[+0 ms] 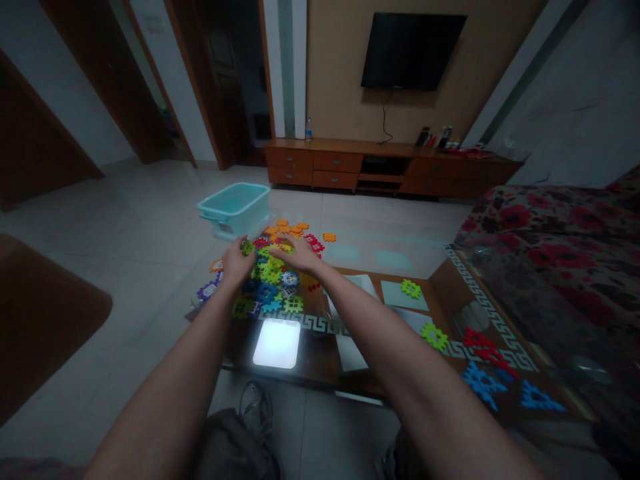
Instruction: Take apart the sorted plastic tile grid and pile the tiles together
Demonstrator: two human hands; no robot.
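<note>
Both my arms reach forward over a glass-topped coffee table [320, 350]. My left hand [235, 261] is closed around a green interlocking plastic tile [247, 247] at the far left of a heap of colourful tiles [273, 283]. My right hand [299, 255] lies palm down on top of the same heap, fingers spread towards the left hand. The heap holds green, blue, yellow, red and purple pieces; some are hidden under my hands.
A teal plastic bin [235, 208] stands on the floor beyond the table, with orange and red tiles [295, 231] beside it. Loose green [434, 336], red [480, 347] and blue tiles [483, 383] lie on the table's right. A floral sofa [560, 253] is at right.
</note>
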